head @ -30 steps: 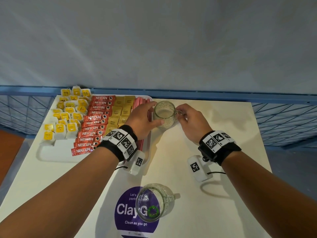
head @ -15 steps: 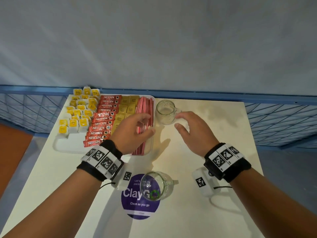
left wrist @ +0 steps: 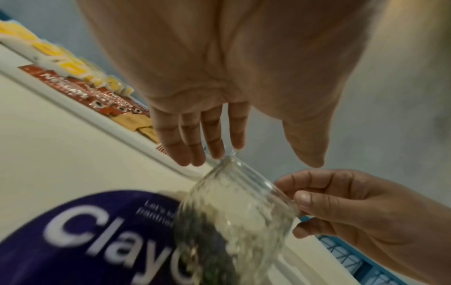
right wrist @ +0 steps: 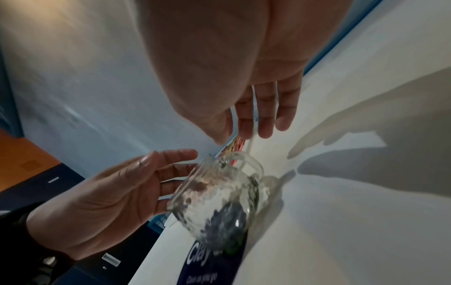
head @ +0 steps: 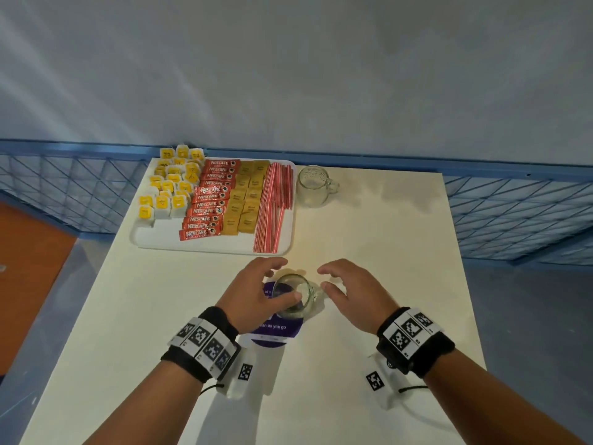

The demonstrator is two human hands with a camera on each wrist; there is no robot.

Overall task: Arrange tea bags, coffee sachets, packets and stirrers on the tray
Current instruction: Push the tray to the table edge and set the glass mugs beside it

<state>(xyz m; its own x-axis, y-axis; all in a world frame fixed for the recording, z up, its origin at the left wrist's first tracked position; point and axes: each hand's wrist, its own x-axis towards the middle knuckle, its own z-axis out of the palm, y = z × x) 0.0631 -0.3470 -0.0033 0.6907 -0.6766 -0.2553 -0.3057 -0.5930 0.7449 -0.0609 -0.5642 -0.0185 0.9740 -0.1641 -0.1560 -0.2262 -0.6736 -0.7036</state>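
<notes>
Flanking the near glass mug point(head: 293, 297): left hand point(head: 253, 293) and right hand point(head: 354, 297), fingers spread wide, gripping nothing.

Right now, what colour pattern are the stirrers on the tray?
Red and white stripes; the stirrers lie at the right end of the tray. Head view shows it best.

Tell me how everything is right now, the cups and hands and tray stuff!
tray: filled with rows of tea bags, coffee sachets, packets, stirrers.
near mug: upright, empty, on the purple sticker.
far mug: upright, empty, beside the tray.
left hand: open, cupped around the near mug.
right hand: open, by its handle, not gripping.
</notes>
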